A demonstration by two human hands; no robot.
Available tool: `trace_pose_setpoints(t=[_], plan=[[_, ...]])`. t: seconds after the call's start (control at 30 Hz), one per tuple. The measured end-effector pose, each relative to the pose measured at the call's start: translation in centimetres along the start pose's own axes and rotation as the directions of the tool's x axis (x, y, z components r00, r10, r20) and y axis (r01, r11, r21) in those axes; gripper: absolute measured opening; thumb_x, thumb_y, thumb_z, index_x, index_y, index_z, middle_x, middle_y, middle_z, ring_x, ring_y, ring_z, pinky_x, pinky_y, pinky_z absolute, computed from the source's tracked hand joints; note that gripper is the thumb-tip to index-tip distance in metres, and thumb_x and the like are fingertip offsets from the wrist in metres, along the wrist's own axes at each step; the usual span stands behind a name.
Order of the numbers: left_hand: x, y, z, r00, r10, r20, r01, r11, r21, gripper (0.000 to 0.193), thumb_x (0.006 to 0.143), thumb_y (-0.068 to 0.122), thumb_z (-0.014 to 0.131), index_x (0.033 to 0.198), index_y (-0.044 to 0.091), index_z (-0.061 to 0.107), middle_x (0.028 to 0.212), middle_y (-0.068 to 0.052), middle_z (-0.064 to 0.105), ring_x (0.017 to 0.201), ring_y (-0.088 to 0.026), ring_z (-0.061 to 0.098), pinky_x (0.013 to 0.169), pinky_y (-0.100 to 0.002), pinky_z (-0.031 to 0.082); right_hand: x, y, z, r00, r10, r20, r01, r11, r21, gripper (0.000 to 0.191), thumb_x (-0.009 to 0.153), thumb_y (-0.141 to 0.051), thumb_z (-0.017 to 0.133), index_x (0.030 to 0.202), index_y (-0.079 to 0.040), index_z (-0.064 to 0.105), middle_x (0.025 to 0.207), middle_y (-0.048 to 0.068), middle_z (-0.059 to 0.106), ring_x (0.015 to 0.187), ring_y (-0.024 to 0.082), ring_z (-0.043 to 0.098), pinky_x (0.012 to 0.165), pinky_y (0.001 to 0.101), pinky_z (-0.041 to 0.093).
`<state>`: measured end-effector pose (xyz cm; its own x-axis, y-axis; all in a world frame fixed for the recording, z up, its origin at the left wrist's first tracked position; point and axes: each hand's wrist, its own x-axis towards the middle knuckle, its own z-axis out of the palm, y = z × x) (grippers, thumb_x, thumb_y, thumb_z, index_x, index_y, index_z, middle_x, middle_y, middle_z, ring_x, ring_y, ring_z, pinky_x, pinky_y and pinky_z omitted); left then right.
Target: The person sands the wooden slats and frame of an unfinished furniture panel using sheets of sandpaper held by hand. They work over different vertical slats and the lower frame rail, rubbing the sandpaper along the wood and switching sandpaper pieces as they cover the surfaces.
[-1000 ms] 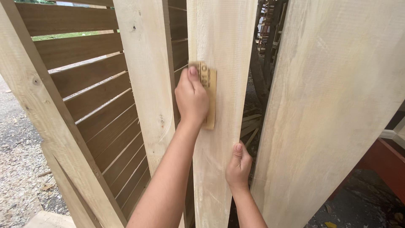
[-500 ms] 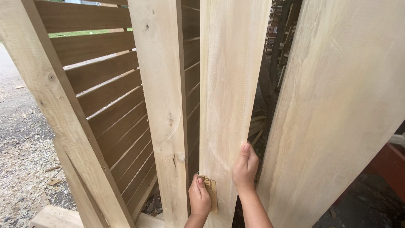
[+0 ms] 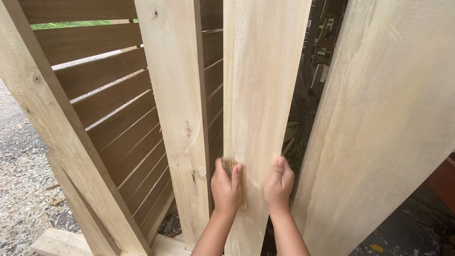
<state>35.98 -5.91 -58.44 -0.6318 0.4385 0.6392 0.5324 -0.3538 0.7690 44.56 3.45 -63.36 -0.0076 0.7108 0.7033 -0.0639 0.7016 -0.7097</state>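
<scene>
A pale upright wooden plank [image 3: 258, 95] stands in the middle of the view. My left hand [image 3: 226, 188] presses a small tan sanding sheet [image 3: 241, 187] flat against the plank's lower face, close to its left edge. My right hand [image 3: 278, 184] grips the plank's right edge at about the same height, fingers wrapped around it. Most of the sanding sheet is hidden under my left hand.
A second pale plank [image 3: 175, 104] stands just left, against a slatted brown wooden panel [image 3: 109, 109] with a slanted pale frame beam [image 3: 57, 142]. A wide pale board [image 3: 393, 128] leans at the right. Gravel [image 3: 19, 189] lies at lower left, dark clutter behind the gap.
My left hand slid the sanding sheet down the plank from upper middle to low, then slightly back up. My right hand shifted up along the right edge.
</scene>
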Motion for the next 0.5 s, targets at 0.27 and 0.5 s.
trace_pose_setpoints(t=[0.27, 0.5], plan=[[-0.4, -1.4, -0.3, 0.998, 0.052, 0.040, -0.055, 0.995, 0.084, 0.048, 0.099, 0.050, 0.057, 0.103, 0.002, 0.059, 0.084, -0.016, 0.073, 0.078, -0.033, 0.073, 0.066, -0.041, 0.055, 0.3, -0.2, 0.0, 0.990, -0.137, 0.018, 0.135, 0.989, 0.057, 0.068, 0.106, -0.062, 0.029, 0.095, -0.003, 0.060, 0.081, -0.001, 0.061, 0.076, 0.010, 0.057, 0.068, 0.0270, 0.047], [11.6, 8.8, 1.0, 0.985, 0.157, -0.075, -0.153, 0.987, 0.059, 0.058, 0.102, 0.058, 0.047, 0.110, 0.002, 0.058, 0.091, -0.015, 0.074, 0.084, -0.034, 0.074, 0.072, -0.043, 0.056, 0.0, -0.1, -0.3, 1.000, -0.006, 0.020, 0.007, 0.998, -0.059, 0.069, 0.105, -0.065, 0.026, 0.074, -0.007, 0.048, 0.065, -0.001, 0.045, 0.062, 0.009, 0.044, 0.058, 0.0278, 0.039]])
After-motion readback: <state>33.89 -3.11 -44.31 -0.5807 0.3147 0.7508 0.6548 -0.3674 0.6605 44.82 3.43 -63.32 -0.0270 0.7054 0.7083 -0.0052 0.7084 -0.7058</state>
